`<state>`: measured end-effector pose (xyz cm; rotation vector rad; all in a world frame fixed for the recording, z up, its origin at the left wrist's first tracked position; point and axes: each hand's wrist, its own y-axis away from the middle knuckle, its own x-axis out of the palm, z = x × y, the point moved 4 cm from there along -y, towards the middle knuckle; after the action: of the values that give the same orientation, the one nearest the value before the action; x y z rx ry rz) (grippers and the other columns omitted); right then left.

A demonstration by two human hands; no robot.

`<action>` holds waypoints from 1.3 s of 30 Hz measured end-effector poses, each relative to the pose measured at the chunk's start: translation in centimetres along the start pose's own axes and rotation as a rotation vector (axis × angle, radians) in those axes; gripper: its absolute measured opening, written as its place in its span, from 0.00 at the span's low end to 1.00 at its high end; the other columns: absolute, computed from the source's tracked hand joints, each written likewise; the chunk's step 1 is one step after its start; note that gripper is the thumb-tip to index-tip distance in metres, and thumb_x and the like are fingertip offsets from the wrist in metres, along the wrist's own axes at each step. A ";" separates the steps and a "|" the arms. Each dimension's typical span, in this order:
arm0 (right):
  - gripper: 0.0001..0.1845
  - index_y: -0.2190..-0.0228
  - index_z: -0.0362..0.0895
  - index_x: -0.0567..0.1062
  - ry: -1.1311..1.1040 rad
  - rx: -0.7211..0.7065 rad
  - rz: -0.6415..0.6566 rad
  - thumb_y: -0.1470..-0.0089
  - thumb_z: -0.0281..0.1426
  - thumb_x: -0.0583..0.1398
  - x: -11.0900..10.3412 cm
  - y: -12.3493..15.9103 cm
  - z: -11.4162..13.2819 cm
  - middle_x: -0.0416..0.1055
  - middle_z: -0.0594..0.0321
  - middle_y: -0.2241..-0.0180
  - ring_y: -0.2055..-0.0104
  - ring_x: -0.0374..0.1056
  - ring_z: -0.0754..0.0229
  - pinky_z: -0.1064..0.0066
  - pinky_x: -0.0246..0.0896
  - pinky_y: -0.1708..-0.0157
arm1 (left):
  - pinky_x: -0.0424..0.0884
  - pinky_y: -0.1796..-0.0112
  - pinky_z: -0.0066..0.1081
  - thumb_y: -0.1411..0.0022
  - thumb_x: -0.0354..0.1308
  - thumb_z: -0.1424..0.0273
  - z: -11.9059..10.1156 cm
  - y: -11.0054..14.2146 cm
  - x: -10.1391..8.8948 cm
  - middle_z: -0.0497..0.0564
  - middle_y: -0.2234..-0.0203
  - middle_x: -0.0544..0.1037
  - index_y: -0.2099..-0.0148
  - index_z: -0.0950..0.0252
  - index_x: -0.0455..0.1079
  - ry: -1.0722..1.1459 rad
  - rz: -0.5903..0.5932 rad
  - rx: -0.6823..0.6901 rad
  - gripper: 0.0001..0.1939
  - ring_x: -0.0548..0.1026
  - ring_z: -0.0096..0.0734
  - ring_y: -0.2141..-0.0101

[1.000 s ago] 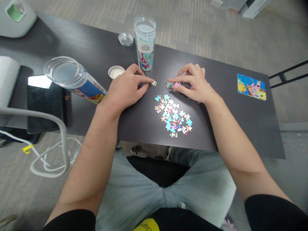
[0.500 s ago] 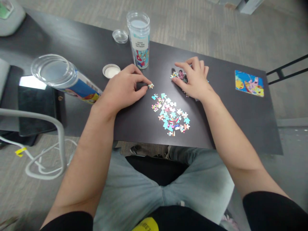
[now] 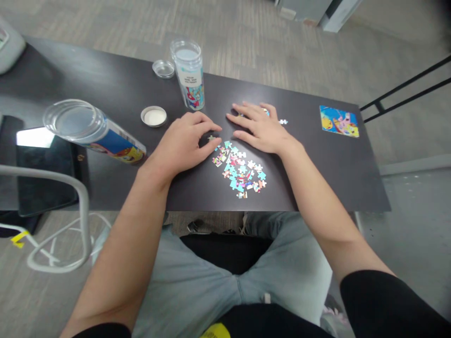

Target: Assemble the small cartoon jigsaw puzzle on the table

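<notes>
My left hand (image 3: 188, 143) rests on the dark table, its thumb and fingers apart around a small jigsaw piece (image 3: 211, 138) on the tabletop. With fingers spread, my right hand (image 3: 259, 126) lies flat over a cluster of jigsaw pieces, and most of that cluster is hidden under the palm. One pale piece (image 3: 283, 122) shows just right of that hand. Between my hands and nearer to me is a loose pile of jigsaw pieces (image 3: 242, 169), mostly light blue, pink and white.
A clear tube with a printed label (image 3: 190, 77) stands beyond my left hand. Another tube (image 3: 102, 134) is at left, near a tablet (image 3: 45, 169). Two round lids (image 3: 154, 116) lie nearby. A colourful picture card (image 3: 339, 121) sits at the table's right end.
My right hand has flattened from a curled pose over the far cluster and shifted leftwards across it. My left thumb and fingers still surround the small piece. The camera view has shifted slightly.
</notes>
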<state>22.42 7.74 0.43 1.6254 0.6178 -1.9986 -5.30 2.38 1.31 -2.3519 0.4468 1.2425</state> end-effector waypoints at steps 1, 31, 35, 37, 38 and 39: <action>0.40 0.09 0.57 0.71 0.011 0.007 0.019 0.06 0.58 0.50 0.0 0.1 0.5 0.60 0.57 0.05 0.03 0.56 0.35 0.27 0.42 0.05 | 0.80 0.24 0.64 0.14 0.65 0.53 -0.2 0.0 0.2 0.64 0.29 0.88 0.28 0.58 0.90 -0.013 0.013 0.004 0.25 0.85 0.66 0.28; 0.38 0.09 0.54 0.72 -0.038 0.360 -0.102 0.06 0.45 0.48 0.4 0.0 -0.7 0.57 0.61 0.05 0.02 0.54 0.39 0.33 0.33 0.01 | 0.51 0.13 0.87 0.10 0.50 0.38 -12.2 1.6 7.5 0.59 0.03 0.55 -0.03 0.51 0.50 -0.341 0.060 -0.421 0.51 0.44 0.73 0.04; 0.37 0.10 0.49 0.74 -0.072 0.356 -0.133 0.06 0.42 0.48 0.4 0.2 -1.4 0.61 0.55 0.06 0.04 0.57 0.36 0.26 0.39 0.03 | 0.53 0.13 0.86 0.08 0.48 0.41 -11.8 0.2 7.2 0.53 0.05 0.62 0.01 0.41 0.62 -0.356 0.062 -0.413 0.43 0.51 0.70 0.05; 0.37 0.10 0.48 0.74 -0.080 0.374 -0.128 0.06 0.41 0.49 0.4 0.7 -2.2 0.61 0.52 0.06 0.04 0.57 0.35 0.26 0.41 0.03 | 0.51 0.12 0.82 0.08 0.47 0.42 -11.5 -0.3 7.1 0.51 0.05 0.63 0.02 0.40 0.65 -0.358 0.056 -0.411 0.41 0.53 0.66 0.05; 0.37 0.10 0.47 0.74 -0.083 0.383 -0.128 0.07 0.40 0.49 0.4 1.0 -2.6 0.61 0.50 0.06 0.04 0.57 0.34 0.27 0.41 0.03 | 0.51 0.11 0.79 0.08 0.47 0.43 -11.4 -0.6 7.1 0.51 0.05 0.62 0.03 0.42 0.66 -0.357 0.054 -0.409 0.41 0.53 0.64 0.05; 0.37 0.10 0.47 0.74 -0.086 0.391 -0.130 0.07 0.39 0.50 0.4 1.4 -3.1 0.61 0.49 0.06 0.04 0.57 0.34 0.27 0.42 0.03 | 0.51 0.10 0.76 0.08 0.46 0.43 -11.2 -0.8 7.2 0.52 0.05 0.61 0.03 0.44 0.67 -0.357 0.053 -0.407 0.42 0.54 0.62 0.05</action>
<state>25.57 8.59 -0.57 1.7400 0.3197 -2.3866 6.75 -3.33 1.12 -2.3648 0.1473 1.8816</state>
